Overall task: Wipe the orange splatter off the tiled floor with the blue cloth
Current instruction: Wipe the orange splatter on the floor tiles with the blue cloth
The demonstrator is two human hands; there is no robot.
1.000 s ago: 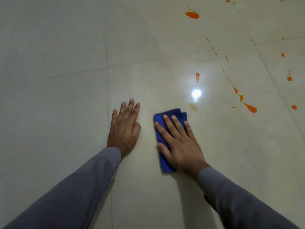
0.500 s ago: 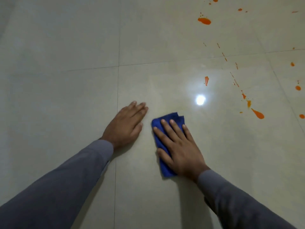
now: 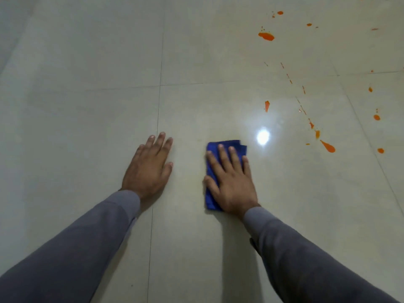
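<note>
The folded blue cloth lies flat on the glossy tiled floor, its far edge just short of a bright light reflection. The right hand presses down on it with straight fingers slightly spread, the thumb lying on the cloth's left edge. The orange splatter is scattered up and to the right, well apart from the cloth: a teardrop blob nearest, a dotted trail running away from it, and a bigger blotch farther off. The left hand rests palm down on the bare tile beside a grout line, fingers straight and close together. Both arms wear grey sleeves.
</note>
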